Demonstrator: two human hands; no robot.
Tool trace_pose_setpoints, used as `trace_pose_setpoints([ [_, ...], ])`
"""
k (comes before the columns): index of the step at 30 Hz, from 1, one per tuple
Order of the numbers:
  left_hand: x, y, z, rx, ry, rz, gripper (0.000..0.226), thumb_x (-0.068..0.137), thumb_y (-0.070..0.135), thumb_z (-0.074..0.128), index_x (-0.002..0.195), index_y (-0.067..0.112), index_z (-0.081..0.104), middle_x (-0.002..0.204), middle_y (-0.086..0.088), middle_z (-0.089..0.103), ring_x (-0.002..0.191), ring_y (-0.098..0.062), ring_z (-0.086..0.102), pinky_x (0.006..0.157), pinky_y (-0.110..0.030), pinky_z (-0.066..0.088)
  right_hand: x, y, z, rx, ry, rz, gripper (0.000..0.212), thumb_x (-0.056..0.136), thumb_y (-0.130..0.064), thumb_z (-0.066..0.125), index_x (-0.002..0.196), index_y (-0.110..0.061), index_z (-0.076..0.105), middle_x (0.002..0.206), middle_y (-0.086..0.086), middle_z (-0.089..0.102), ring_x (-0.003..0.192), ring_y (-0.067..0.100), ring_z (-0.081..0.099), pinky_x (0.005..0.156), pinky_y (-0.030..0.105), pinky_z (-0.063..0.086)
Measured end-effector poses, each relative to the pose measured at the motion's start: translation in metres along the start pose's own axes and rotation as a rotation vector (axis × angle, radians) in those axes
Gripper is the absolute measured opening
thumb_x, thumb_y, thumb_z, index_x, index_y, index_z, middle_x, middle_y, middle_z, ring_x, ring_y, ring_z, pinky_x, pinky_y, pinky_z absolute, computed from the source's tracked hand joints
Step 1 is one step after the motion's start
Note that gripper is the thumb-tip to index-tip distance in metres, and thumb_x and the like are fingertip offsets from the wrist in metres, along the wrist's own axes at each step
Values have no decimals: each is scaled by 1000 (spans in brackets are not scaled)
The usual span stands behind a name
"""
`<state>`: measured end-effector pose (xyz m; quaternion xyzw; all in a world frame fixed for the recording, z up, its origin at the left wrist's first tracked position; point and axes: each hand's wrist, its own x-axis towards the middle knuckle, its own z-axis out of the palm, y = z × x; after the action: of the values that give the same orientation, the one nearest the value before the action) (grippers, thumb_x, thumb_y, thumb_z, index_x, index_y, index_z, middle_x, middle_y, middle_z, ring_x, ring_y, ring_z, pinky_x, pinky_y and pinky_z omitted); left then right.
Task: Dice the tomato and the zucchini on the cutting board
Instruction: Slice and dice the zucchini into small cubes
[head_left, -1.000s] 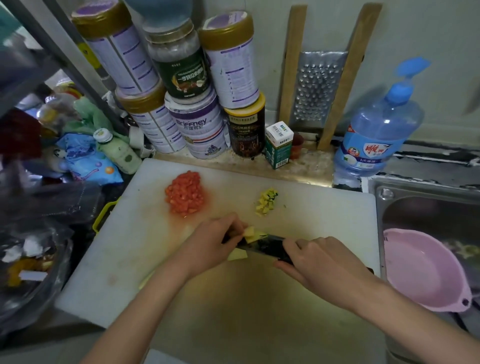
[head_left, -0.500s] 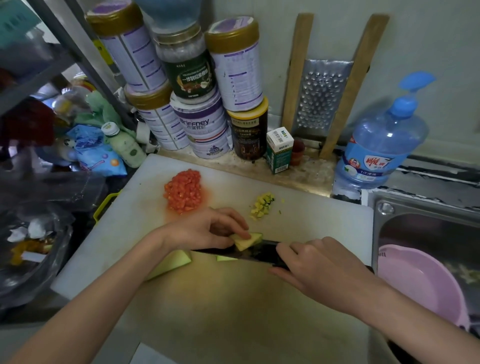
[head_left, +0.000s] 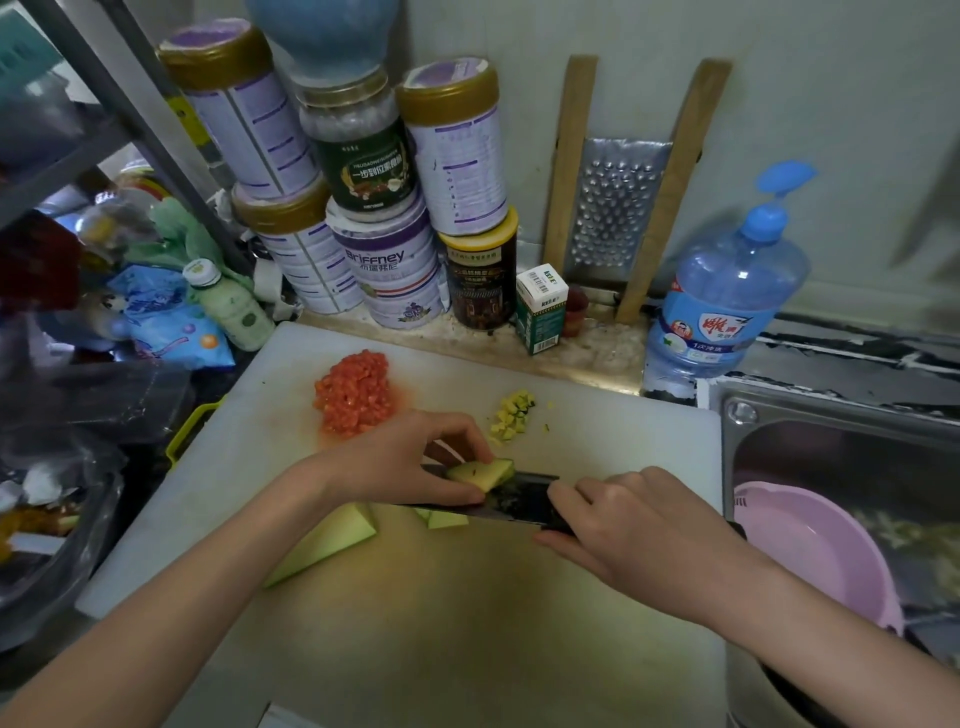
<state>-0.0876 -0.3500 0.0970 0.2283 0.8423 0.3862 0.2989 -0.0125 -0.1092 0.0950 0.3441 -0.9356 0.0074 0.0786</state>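
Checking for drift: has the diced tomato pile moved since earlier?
No. The diced tomato pile keeps its place near the cutting board's far edge, left of the diced zucchini.

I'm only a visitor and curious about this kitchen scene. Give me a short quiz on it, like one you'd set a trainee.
1. True or false: the diced tomato lies in a pile on the cutting board.
2. Which hand grips the knife? A) left B) right C) neither
3. Fill in: the left hand pinches a piece of ____ at the knife.
Key: 1 true; 2 B, the right hand; 3 zucchini.
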Motion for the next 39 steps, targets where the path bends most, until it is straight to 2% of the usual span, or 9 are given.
trace_pose_setpoints([
  [5, -7, -19, -6, 89, 58, 120, 30, 83, 24, 77, 112, 26, 71, 110, 12, 68, 102, -7, 64, 90, -24, 53, 6, -14, -3, -35, -31, 62, 43, 90, -47, 30, 69, -18, 54, 46, -4, 49, 28, 18, 40, 40, 22, 5],
  [9, -17, -36, -17, -50, 212, 120, 32, 78, 39, 79, 107, 25, 74, 103, 13, 70, 99, -6, 65, 85, -17, 52, 11, -22, 2, -37, -33, 122, 44, 89, -49, 30, 70, -18, 55, 44, -4, 48, 28, 19, 41, 37, 24, 15],
  [12, -26, -49, -13, -256, 431, 58, 25, 78, 22, 76, 102, 29, 73, 98, 9, 72, 95, -5, 66, 83, -14, 51, 7, -26, 14, -19, -67, 218, 44, 89, -52, 32, 70, -20, 55, 43, -5, 48, 30, 19, 43, 38, 24, 17],
  [14, -28, -67, 0, -180, 564, 10, 27, 82, 15, 76, 104, 28, 71, 101, 10, 70, 95, -5, 65, 84, -13, 50, 2, -28, 27, 22, -100, 303, 45, 90, -53, 32, 71, -22, 57, 44, -5, 50, 33, 17, 45, 36, 24, 22],
  [18, -25, -95, 45, 22, 705, -100, 35, 79, 37, 72, 110, 21, 70, 102, 7, 60, 93, -13, 57, 79, -22, 42, -5, -40, 47, 166, -138, 528, 42, 96, -55, 31, 89, -21, 55, 65, -3, 63, 57, 22, 61, 50, 33, 43],
  [23, -5, -92, 95, 234, 643, -206, 43, 84, 23, 72, 125, 15, 63, 118, -6, 57, 110, -25, 51, 91, -31, 41, -21, -58, 62, 265, -141, 736, 53, 86, -63, 21, 83, -20, 53, 62, 0, 63, 60, 28, 62, 54, 39, 49],
  [27, 6, -95, 108, 368, 643, -170, 49, 74, 23, 81, 118, 10, 64, 104, -10, 59, 101, -21, 44, 74, -40, 53, -32, -66, 66, 273, -145, 798, 49, 85, -64, 27, 78, -21, 51, 57, 0, 61, 56, 28, 60, 49, 38, 47],
  [33, 13, -99, 114, 459, 575, -202, 57, 74, 27, 78, 126, 11, 63, 97, -11, 53, 91, -27, 49, 67, -38, 52, -40, -62, 64, 289, -159, 858, 42, 86, -59, 39, 76, -20, 52, 54, -1, 60, 53, 29, 58, 45, 38, 45],
  [39, 7, -84, 103, 547, 350, -275, 54, 97, 44, 46, 146, 24, 36, 127, -4, 35, 119, -20, 35, 91, -29, 42, -44, -55, 66, 300, -124, 805, 41, 87, -56, 40, 76, -19, 53, 51, -1, 58, 50, 29, 57, 42, 36, 44],
])
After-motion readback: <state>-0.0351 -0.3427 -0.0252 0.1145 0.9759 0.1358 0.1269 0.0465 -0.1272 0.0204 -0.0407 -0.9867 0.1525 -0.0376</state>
